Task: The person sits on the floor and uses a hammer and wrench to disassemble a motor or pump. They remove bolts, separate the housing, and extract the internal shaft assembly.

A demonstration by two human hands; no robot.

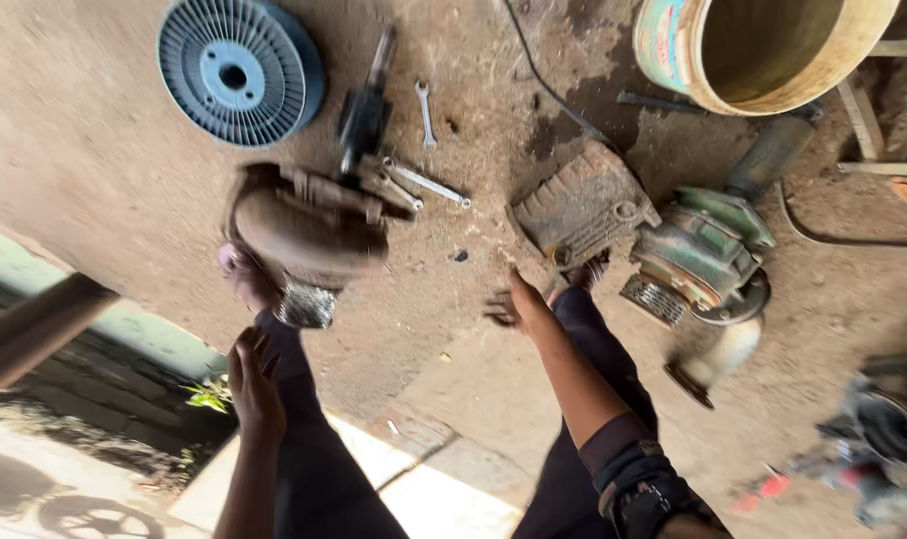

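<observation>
Left hand: my left hand (254, 384) rests loosely curled on the left knee, holding nothing, with the fingers drooping toward the leg.
Right hand: my right hand (518, 299) is stretched out low over the floor with the fingers spread and blurred. I cannot tell whether it touches anything, and it grips nothing I can see.
Nearest thing: the ribbed grey housing (583, 205) lies on the ground just beyond the right fingertips, against the green motor unit (708, 255) with its pale elbow pipe (723, 349).
By the left foot: a rusty rounded casing (309, 230) sits at my left toes, with a dark shaft (366, 110) running up from it.
Loose tools: two spanners, a small one (427, 112) and a longer one (429, 185), lie between the casing and the housing.
Farther out: a blue finned disc (239, 68) at top left, a yellow bucket (773, 45) at top right and a black cable (548, 85) across the dirt.
Risk: I judge bare feet beside heavy castings to be the main hazard, since a tipped casing would land on toes. The cable could also snag a reaching arm.
Edges: the dirt floor (104, 170) drops off a concrete lip behind my left leg.
Open room: bare ground between the two machine groups gives the freest path for either hand.
</observation>
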